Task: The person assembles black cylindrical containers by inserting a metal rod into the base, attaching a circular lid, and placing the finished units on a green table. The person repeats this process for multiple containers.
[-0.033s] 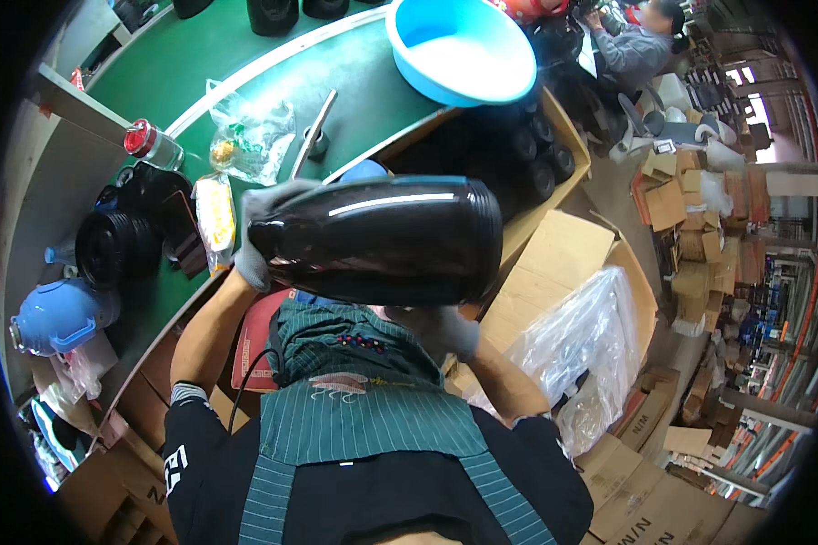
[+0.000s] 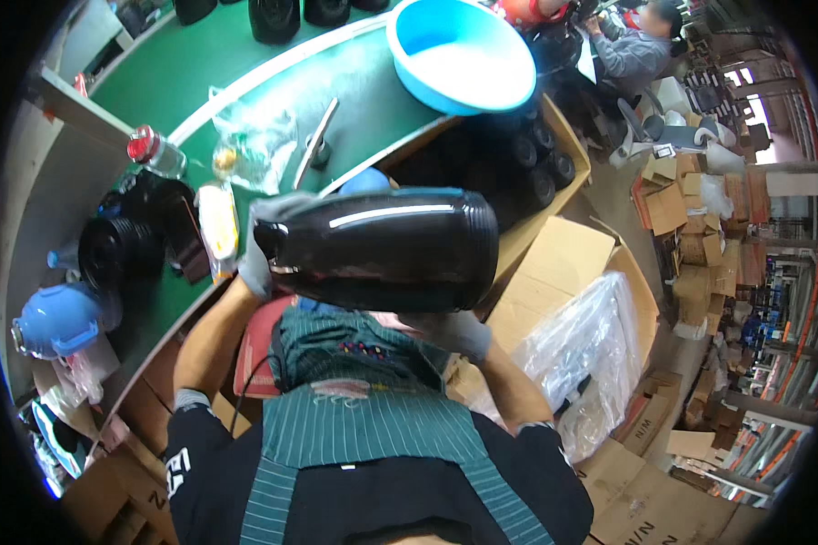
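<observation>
The glossy black vessel [image 2: 382, 250] lies sideways, left hand [image 2: 257, 262] curled round its left end, right hand [image 2: 459, 333] beneath, its grip hidden.

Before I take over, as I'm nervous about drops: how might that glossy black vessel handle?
The glossy black vessel may be slippery, given its smooth shine. Its rounded body would probably roll if laid sideways. It seems stiff, with no visible dent where the left hand grips its narrower end.

"What are you holding?"
"A black jug [image 2: 382, 250], glossy, tipped sideways in my grip."
"How is it turned?"
"Narrower end to my left, wide ringed end right."
"Where?"
"Nearer me than the blue basin [image 2: 463, 68], and slightly left of it."
</observation>
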{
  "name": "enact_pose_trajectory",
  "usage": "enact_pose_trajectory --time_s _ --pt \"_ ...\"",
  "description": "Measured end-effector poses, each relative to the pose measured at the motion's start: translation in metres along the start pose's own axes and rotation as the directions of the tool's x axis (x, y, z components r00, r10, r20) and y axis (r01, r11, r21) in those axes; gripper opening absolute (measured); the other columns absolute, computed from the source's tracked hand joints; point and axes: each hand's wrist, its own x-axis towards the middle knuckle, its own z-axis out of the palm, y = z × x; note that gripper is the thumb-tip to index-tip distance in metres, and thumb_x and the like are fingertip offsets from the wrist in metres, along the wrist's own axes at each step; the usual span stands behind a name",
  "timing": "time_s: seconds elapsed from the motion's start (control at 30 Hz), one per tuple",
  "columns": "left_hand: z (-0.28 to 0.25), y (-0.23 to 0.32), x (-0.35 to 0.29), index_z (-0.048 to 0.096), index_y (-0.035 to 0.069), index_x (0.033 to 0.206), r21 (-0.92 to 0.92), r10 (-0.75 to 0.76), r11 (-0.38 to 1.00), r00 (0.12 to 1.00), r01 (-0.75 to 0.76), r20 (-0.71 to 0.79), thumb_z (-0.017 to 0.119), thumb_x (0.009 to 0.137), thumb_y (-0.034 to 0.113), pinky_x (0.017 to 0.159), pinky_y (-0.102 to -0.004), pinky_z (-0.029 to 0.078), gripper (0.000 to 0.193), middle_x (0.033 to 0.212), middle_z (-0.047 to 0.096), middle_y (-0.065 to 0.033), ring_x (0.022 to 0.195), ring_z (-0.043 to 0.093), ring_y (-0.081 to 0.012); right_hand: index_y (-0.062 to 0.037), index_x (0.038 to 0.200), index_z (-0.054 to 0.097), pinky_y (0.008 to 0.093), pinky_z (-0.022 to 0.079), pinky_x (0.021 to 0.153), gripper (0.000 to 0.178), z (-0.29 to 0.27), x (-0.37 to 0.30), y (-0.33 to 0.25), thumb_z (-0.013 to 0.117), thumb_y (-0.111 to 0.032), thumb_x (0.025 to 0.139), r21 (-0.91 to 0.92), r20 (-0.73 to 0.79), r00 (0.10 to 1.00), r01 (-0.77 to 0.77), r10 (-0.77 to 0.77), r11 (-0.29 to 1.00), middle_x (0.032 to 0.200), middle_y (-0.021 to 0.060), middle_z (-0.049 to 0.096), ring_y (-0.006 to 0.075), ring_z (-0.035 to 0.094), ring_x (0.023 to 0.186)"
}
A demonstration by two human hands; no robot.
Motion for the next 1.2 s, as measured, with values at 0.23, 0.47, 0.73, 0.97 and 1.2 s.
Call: enact_pose_trajectory --time_s 0.23,0.47,0.73,0.97,1.2 --pt "-0.008 -0.102 -0.013 0.047 0.002 0.160 -0.741 -0.187 0.054 0.736 0.669 0.651 0.031 0.099 0.090 0.116 -0.0615 0.050 0.109 0.159 0.055 -0.0223 0.141 0.058 -0.0405 -0.0044 0.139 0.063 0.0534 0.052 0.107 0.063 -0.030 -0.013 0.027 0.087 -0.024 0.085 0.251 -0.287 0.947 -0.073 0.146 0.965 0.146 0.0240 0.058 0.0457 0.062 0.128" --pt "0.027 -0.132 -0.021 0.046 0.002 0.160 -0.720 -0.201 0.437 0.839 0.539 0.506 0.062 0.099 0.020 0.113 -0.0500 0.055 0.065 0.156 0.057 -0.0197 0.137 0.062 -0.0316 -0.0016 0.171 0.026 0.0653 0.034 0.122 0.112 -0.059 0.016 0.023 0.079 -0.058 0.090 0.108 -0.522 0.829 0.299 -0.202 0.948 0.168 0.0428 0.026 0.0605 0.036 0.153" --pt "0.029 -0.142 -0.023 0.050 0.006 0.159 -0.592 -0.091 0.683 0.855 0.427 0.511 0.078 0.098 0.007 0.117 -0.0465 0.054 0.067 0.154 0.061 -0.0145 0.136 0.063 -0.0267 -0.0157 0.159 0.056 0.0581 0.030 0.126 0.085 -0.040 0.011 0.011 0.064 -0.073 0.097 0.353 -0.638 0.770 0.296 -0.003 0.888 0.171 0.0363 0.029 0.0553 0.036 0.156" --pt "0.030 -0.131 -0.029 0.045 0.011 0.165 -0.494 -0.060 0.740 0.776 0.457 0.628 0.074 0.104 0.032 0.129 -0.0463 0.037 0.070 0.164 0.053 -0.0129 0.147 0.053 -0.0252 -0.0273 0.148 0.067 0.0593 0.035 0.124 0.071 -0.042 0.014 0.019 0.074 -0.068 0.090 0.239 -0.650 0.749 0.358 -0.125 0.903 0.170 0.0332 0.033 0.0573 0.034 0.156" --pt "0.040 -0.072 -0.011 0.056 0.007 0.156 -0.071 -0.227 0.883 0.556 0.463 0.799 0.082 0.098 0.017 0.126 -0.0425 0.040 0.065 0.158 0.059 -0.0091 0.139 0.059 -0.0211 -0.0251 0.137 0.073 0.0599 0.037 0.123 0.068 -0.047 0.007 0.015 0.083 -0.062 0.080 0.290 -0.606 0.789 0.338 -0.101 0.895 0.169 0.0313 0.036 0.0577 0.035 0.155"
